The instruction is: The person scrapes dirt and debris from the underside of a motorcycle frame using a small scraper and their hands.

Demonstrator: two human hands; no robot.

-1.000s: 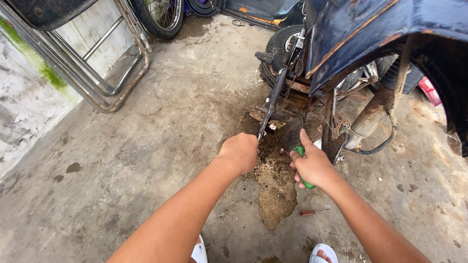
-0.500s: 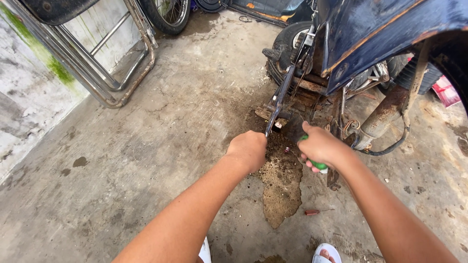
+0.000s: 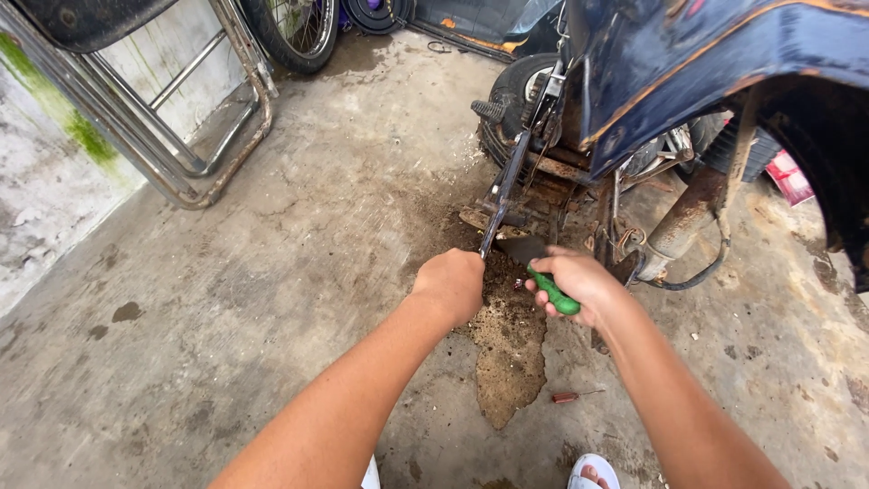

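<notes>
Left hand (image 3: 450, 282) clenched around a dark metal bar (image 3: 504, 195), steadying it; right hand (image 3: 572, 282) grips a green-handled tool (image 3: 554, 294) beneath the motorbike (image 3: 670, 63).

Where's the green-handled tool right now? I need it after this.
In the head view, the green-handled tool is gripped in the right hand, right of centre, beside the left hand and just below the blue motorcycle.

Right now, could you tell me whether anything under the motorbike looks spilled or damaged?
Yes. A dark brown stain spreads over the concrete floor below the hands, like leaked oil mixed with dirt. The bike's underside frame and exhaust pipe look rusty. A small red-handled tool lies loose beside the stain.
</notes>
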